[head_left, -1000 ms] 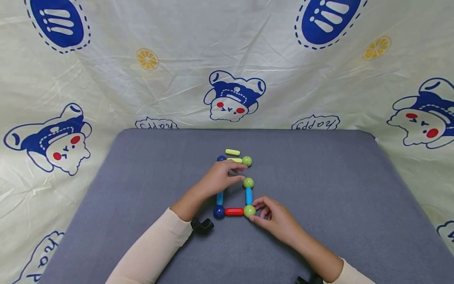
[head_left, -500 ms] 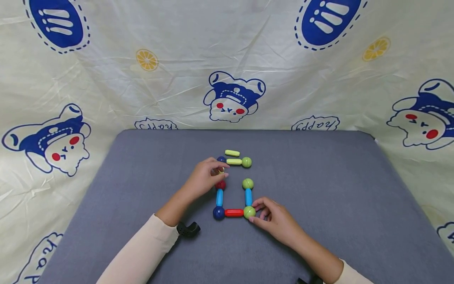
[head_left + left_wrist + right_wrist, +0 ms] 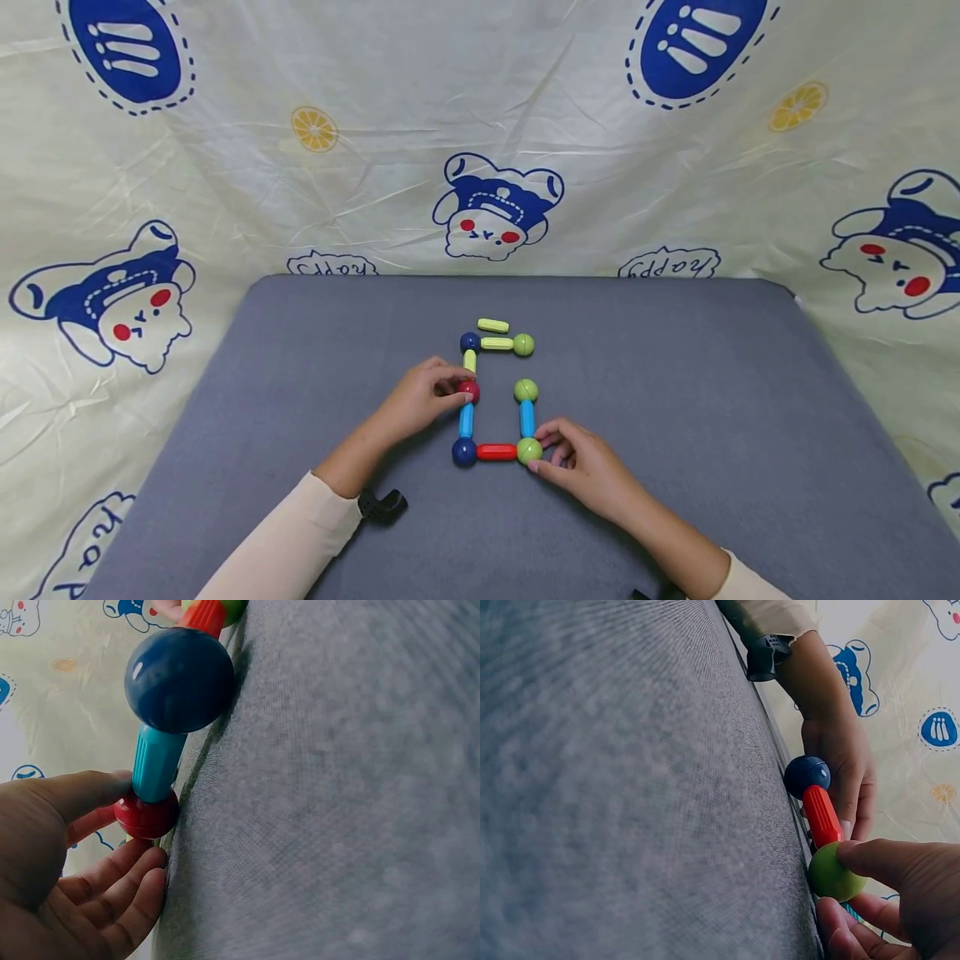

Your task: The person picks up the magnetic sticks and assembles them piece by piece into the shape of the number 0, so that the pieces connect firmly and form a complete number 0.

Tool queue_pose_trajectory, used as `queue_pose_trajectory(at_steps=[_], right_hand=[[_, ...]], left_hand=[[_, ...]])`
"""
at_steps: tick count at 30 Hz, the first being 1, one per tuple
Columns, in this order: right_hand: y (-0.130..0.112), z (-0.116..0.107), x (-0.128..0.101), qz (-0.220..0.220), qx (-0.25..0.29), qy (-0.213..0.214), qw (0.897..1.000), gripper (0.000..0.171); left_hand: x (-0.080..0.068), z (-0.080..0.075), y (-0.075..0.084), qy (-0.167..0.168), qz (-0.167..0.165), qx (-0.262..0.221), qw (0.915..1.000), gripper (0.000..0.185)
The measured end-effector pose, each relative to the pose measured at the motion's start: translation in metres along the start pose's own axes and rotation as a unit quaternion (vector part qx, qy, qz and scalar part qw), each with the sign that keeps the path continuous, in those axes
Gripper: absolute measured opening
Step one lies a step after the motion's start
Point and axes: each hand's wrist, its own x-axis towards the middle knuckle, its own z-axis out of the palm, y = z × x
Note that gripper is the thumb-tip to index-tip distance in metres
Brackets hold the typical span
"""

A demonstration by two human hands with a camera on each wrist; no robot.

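Note:
My left hand [image 3: 423,398] pinches a red ball [image 3: 147,816] between thumb and fingers. From that ball a light blue rod [image 3: 467,421] runs down to a dark blue ball [image 3: 464,452], and a short yellow rod [image 3: 470,360] leads up to another dark blue ball [image 3: 470,342]. My right hand [image 3: 588,467] holds the near-right green ball [image 3: 835,871] with thumb and fingertips. A red rod [image 3: 497,452] joins this green ball to the near dark blue ball. Above it, a second light blue rod [image 3: 527,418] carries a green ball [image 3: 527,390].
At the far side, a yellow rod [image 3: 497,343] links the upper blue ball to a green ball [image 3: 523,344]. One loose yellow rod [image 3: 492,325] lies just beyond. Everything rests on a grey cloth-covered table [image 3: 675,375], with a printed curtain [image 3: 360,192] behind.
My left hand has moved left and back from the right-hand balls to the red ball, uncovering the yellow rod and blue ball above. My right hand has stayed at its green ball.

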Motion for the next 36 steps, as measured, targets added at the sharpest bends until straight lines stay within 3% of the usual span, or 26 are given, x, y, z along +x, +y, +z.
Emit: queue_pose_trajectory(at_steps=[17,36], right_hand=[[0.001,-0.01,0.004,-0.007,0.014,-0.026,1.0,0.036],[-0.001,-0.028,0.039,-0.018,0.041,0.022,0.999,0.031]], left_hand=[[0.001,0.005,-0.009,0.0,-0.003,-0.05,0.9988,0.03],[0.0,0.007,-0.014,0.008,-0.014,-0.091,0.9957,0.03]])
